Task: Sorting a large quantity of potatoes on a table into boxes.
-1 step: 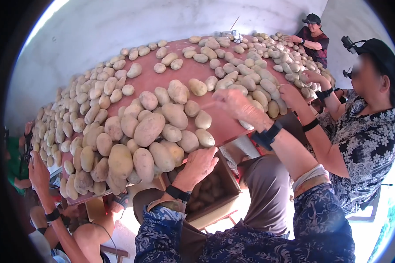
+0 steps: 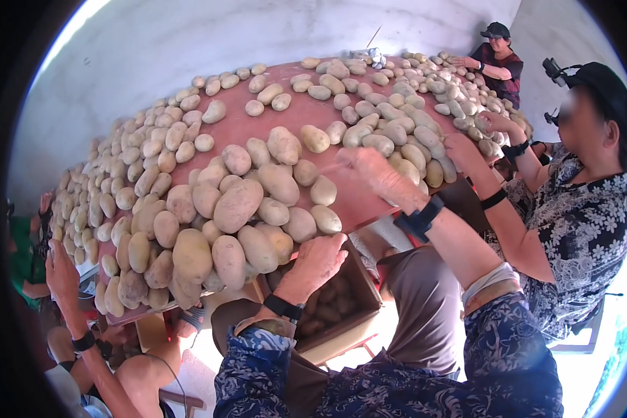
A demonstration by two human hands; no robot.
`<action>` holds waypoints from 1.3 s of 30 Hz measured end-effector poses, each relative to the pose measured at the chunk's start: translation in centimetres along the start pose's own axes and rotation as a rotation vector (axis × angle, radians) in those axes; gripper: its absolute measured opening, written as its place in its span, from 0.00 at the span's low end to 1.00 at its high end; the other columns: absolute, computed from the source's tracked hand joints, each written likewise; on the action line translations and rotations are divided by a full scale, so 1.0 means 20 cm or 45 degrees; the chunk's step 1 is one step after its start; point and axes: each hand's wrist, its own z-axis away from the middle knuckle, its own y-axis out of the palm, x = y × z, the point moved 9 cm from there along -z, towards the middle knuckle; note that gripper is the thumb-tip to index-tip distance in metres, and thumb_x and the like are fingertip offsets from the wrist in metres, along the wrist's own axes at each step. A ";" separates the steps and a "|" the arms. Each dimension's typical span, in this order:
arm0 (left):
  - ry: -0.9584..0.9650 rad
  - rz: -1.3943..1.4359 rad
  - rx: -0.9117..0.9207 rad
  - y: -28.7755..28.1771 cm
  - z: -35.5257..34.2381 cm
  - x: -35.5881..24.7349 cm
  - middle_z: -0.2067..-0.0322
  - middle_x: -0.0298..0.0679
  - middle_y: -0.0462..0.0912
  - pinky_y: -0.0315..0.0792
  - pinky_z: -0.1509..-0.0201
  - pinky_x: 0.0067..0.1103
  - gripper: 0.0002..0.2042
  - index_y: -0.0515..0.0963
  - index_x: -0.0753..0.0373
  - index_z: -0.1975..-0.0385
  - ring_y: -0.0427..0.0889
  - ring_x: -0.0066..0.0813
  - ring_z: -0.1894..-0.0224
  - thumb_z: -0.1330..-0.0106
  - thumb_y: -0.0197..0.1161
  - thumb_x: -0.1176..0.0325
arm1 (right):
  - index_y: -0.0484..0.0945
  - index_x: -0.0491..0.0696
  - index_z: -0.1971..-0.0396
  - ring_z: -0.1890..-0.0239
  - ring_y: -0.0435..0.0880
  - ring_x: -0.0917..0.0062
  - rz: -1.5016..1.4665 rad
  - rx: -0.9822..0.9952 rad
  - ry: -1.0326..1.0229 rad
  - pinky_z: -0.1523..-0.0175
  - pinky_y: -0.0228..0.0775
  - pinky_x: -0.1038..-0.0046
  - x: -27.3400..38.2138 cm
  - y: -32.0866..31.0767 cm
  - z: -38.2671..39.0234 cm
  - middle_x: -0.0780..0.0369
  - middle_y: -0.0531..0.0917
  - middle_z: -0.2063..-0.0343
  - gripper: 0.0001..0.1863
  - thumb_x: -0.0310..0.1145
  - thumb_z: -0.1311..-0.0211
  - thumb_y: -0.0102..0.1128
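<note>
My left hand (image 2: 315, 263) is curled at the near edge of the red table (image 2: 359, 198), just below a heap of potatoes (image 2: 238, 205). Its fingers are bent under, and what they may hold is hidden. My right hand (image 2: 375, 173) hovers over the bare red strip right of that heap, blurred by motion. Its fingers are drawn together and point left, with a faint pale streak at their tips that I cannot make out. The nearest tan potato (image 2: 325, 219) lies just above my left hand.
Below the table edge stands a brown box (image 2: 359, 322) with potatoes inside. More potatoes (image 2: 411, 129) cover the table's right side. A co-worker in a patterned shirt (image 2: 571, 223) sits close on my right; another person's hand (image 2: 63, 272) is at the left edge.
My right hand and wrist have shifted slightly to the left and toward me. My left hand stays in place, and the potatoes look the same.
</note>
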 end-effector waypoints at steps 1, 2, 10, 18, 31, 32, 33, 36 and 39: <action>-0.011 -0.018 0.036 0.01 0.00 0.01 0.69 0.51 0.84 0.76 0.60 0.41 0.16 0.75 0.63 0.51 0.84 0.51 0.64 0.36 0.60 0.63 | 0.80 0.44 0.58 0.63 0.85 0.58 -0.001 0.003 -0.003 0.55 0.77 0.62 0.04 0.06 0.01 0.51 0.85 0.66 0.12 0.33 0.40 0.60; -0.014 -0.017 0.034 0.02 0.01 0.02 0.69 0.51 0.84 0.76 0.60 0.41 0.16 0.75 0.63 0.51 0.84 0.51 0.64 0.36 0.60 0.63 | 0.80 0.44 0.59 0.61 0.85 0.58 0.000 0.046 0.049 0.54 0.77 0.61 0.06 0.13 0.02 0.52 0.84 0.65 0.12 0.35 0.39 0.59; -0.016 0.077 0.046 0.01 0.02 0.02 0.67 0.52 0.84 0.75 0.57 0.42 0.16 0.74 0.65 0.52 0.83 0.54 0.62 0.36 0.59 0.64 | 0.71 0.37 0.56 0.52 0.82 0.52 0.075 0.235 0.366 0.46 0.74 0.56 0.14 0.33 0.02 0.46 0.81 0.57 0.23 0.40 0.43 0.61; -0.010 0.057 0.016 0.00 0.01 0.00 0.68 0.52 0.84 0.76 0.57 0.42 0.15 0.74 0.65 0.54 0.84 0.52 0.62 0.36 0.60 0.64 | 0.75 0.38 0.57 0.54 0.83 0.53 0.136 0.335 0.405 0.48 0.75 0.56 0.18 0.30 0.02 0.47 0.83 0.60 0.23 0.40 0.46 0.62; -0.022 0.027 0.028 0.02 0.01 0.03 0.67 0.51 0.84 0.76 0.58 0.41 0.16 0.75 0.63 0.51 0.84 0.51 0.61 0.37 0.62 0.64 | 0.76 0.48 0.52 0.51 0.82 0.57 0.224 0.232 0.340 0.45 0.72 0.58 0.06 -0.01 -0.06 0.51 0.83 0.58 0.22 0.41 0.46 0.60; -0.024 0.027 0.025 0.03 0.02 0.03 0.67 0.51 0.84 0.76 0.58 0.41 0.16 0.75 0.63 0.51 0.84 0.51 0.61 0.37 0.62 0.64 | 0.76 0.48 0.52 0.51 0.82 0.57 0.224 0.232 0.337 0.45 0.72 0.58 0.04 -0.04 -0.06 0.51 0.83 0.58 0.22 0.41 0.46 0.60; 0.022 0.030 -0.022 0.02 0.02 0.02 0.69 0.50 0.84 0.76 0.59 0.41 0.14 0.75 0.64 0.54 0.84 0.50 0.63 0.37 0.62 0.64 | 0.74 0.48 0.50 0.50 0.81 0.57 0.227 0.136 0.333 0.44 0.71 0.58 0.01 -0.11 -0.08 0.52 0.83 0.57 0.23 0.41 0.46 0.61; 0.083 0.041 -0.075 0.01 0.00 0.00 0.71 0.49 0.84 0.76 0.61 0.42 0.13 0.74 0.65 0.58 0.84 0.50 0.65 0.37 0.63 0.65 | 0.72 0.50 0.48 0.49 0.80 0.57 0.326 -0.056 0.281 0.44 0.71 0.57 -0.15 -0.26 -0.13 0.53 0.82 0.56 0.25 0.41 0.46 0.62; 0.050 0.040 -0.058 0.02 0.02 0.02 0.72 0.49 0.84 0.76 0.61 0.42 0.13 0.74 0.65 0.58 0.84 0.51 0.66 0.37 0.63 0.65 | 0.70 0.51 0.46 0.48 0.79 0.57 0.425 -0.091 0.285 0.44 0.70 0.56 -0.23 -0.32 -0.20 0.52 0.81 0.54 0.26 0.40 0.45 0.63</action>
